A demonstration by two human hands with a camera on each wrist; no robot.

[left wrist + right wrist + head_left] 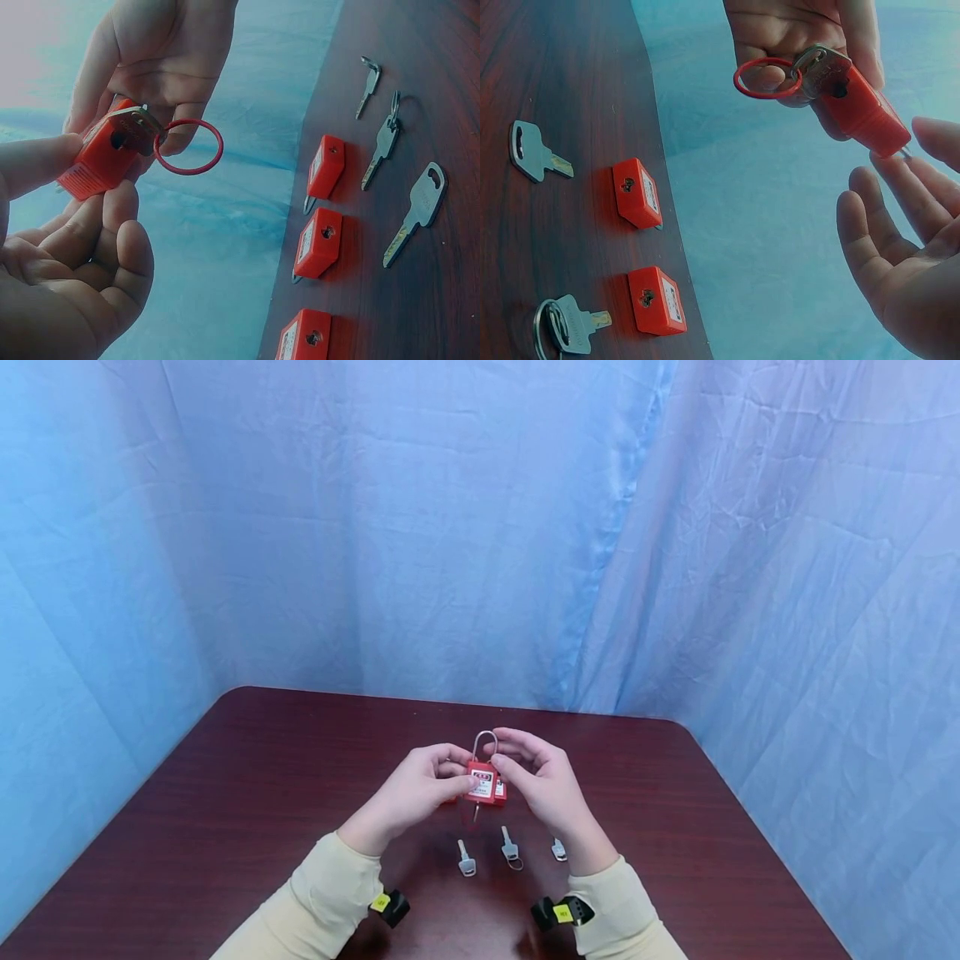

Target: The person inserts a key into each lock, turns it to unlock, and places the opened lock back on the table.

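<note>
3 keys [510,847] on dark wood table [225,827]; blue cloth backdrop [450,527]; 3 spare red padlocks [318,241].

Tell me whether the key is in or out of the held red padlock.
In. The key sits seated in the base of the red padlock, its red ring hanging free, while the left hand holds the body.

Hidden or cut off, for your record: in the head view your hands cover most of the red padlock [482,782], and the label print on it is too small to read; the padlocks lying behind on the table [300,777] are almost wholly screened. In the left wrist view the lowest padlock [304,337] is cut by the bottom edge; in the right wrist view the ringed key [564,324] is clipped likewise
</note>
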